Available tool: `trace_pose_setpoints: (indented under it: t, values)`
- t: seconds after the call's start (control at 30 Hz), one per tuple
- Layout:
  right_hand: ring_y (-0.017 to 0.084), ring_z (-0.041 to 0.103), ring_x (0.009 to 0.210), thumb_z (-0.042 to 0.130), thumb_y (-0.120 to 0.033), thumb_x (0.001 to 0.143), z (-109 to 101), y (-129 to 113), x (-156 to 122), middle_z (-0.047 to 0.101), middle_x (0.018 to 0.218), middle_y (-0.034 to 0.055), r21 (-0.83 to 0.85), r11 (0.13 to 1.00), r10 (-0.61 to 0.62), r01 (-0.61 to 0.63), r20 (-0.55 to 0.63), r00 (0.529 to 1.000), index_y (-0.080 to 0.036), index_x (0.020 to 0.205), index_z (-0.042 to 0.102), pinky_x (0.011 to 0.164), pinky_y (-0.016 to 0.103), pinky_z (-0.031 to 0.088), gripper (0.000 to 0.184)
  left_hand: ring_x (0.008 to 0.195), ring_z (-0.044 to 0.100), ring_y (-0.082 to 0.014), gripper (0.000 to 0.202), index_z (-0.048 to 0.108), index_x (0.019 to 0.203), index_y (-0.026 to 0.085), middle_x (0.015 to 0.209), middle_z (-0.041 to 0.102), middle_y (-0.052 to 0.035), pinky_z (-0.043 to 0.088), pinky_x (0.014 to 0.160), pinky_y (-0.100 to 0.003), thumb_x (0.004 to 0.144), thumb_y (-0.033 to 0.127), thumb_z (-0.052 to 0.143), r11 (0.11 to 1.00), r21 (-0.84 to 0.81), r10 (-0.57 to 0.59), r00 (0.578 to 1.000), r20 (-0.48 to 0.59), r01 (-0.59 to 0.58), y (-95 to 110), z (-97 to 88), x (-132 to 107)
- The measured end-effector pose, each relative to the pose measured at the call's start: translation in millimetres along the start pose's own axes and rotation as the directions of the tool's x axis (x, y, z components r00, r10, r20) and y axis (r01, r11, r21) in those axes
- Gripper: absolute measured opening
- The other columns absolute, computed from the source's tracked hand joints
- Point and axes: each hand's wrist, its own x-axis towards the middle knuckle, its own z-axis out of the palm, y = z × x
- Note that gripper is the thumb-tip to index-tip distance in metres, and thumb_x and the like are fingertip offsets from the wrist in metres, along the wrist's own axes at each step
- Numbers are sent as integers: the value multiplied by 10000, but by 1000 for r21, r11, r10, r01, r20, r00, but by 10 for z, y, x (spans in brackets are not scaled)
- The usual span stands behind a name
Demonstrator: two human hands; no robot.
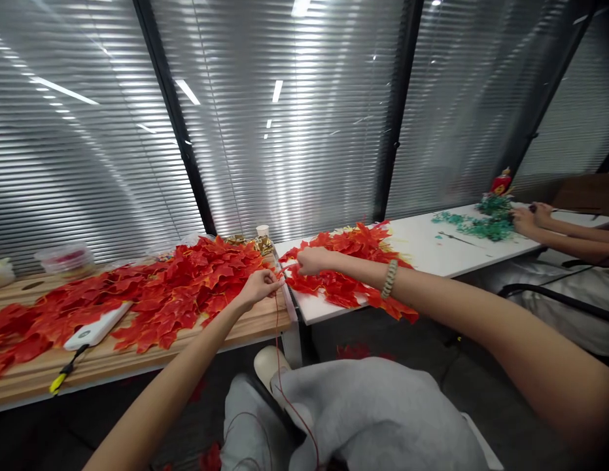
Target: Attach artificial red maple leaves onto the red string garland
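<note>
My left hand (261, 288) is closed in a pinch on a thin red cord (277, 353), which hangs down across my lap. Just right of it and slightly higher, my right hand (314, 260) has its fingers closed too. A short red strand spans the small gap between both hands; its end inside the right fingers is hidden. Behind and below the right hand spreads a pile of red artificial maple leaves (353, 261) on a white table (417, 255). To the left, a larger heap of red maple leaves (186, 288) covers much of the wooden table (226, 333).
A white power bank (98, 327) with a yellow-black cable lies on the wooden table. Behind stand a plastic tub (66, 258) and a paper cup (262, 230). On the right, another person's hands (530, 219) are beside green garland (490, 226). Blinds line the back.
</note>
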Motion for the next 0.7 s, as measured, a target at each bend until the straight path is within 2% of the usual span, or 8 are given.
trace_pose_setpoints:
  t: [0.2, 0.3, 0.37, 0.5, 0.6, 0.7]
  values:
    - [283, 561, 911, 474, -95, 730, 171, -363, 132, 598, 964, 164, -139, 976, -192, 167, -192, 962, -105, 877, 597, 680, 320, 413, 192, 436, 517, -94, 287, 479, 578, 167, 455, 528, 41, 409, 448, -197, 604, 348, 701, 1000, -19, -12, 999, -33, 11, -81, -64, -86]
    - [265, 547, 930, 453, -92, 740, 306, -481, 220, 582, 1030, 167, -129, 960, -273, 249, -234, 933, -100, 899, 597, 659, 284, 396, 215, 433, 524, -101, 280, 475, 579, 166, 454, 519, 45, 409, 444, -202, 593, 326, 704, 998, -46, -33, 997, -75, 30, -208, -123, -109]
    - [237, 565, 872, 481, -116, 730, 403, -552, 308, 604, 989, 150, -99, 946, -323, 309, -228, 919, -103, 852, 614, 619, 252, 387, 182, 436, 527, -105, 273, 473, 582, 165, 462, 511, 49, 416, 450, -210, 583, 313, 703, 996, -76, -47, 993, -112, 39, -324, -161, -102]
    - [167, 583, 701, 485, -118, 727, 576, -644, 528, 649, 756, 98, -11, 918, -391, 396, -200, 899, -98, 777, 640, 565, 209, 377, 164, 463, 525, -104, 280, 470, 575, 163, 499, 507, 46, 426, 471, -220, 571, 339, 689, 988, -153, -62, 981, -185, 33, -577, -235, -62]
    - [129, 586, 634, 448, -100, 746, 679, -628, 675, 651, 684, 62, 73, 899, -412, 431, -190, 891, -102, 784, 646, 552, 186, 390, 202, 520, 526, -100, 290, 503, 592, 155, 552, 534, 28, 420, 515, -212, 558, 371, 694, 980, -200, -57, 970, -238, 9, -739, -309, -35]
    - [114, 596, 584, 431, -146, 783, 778, -534, 810, 659, 687, 44, 376, 828, -396, 416, -134, 908, -105, 880, 642, 531, 182, 416, 237, 563, 535, -108, 308, 541, 615, 148, 590, 560, 8, 418, 544, -213, 562, 408, 698, 971, -239, -59, 969, -241, 0, -853, -386, 10]
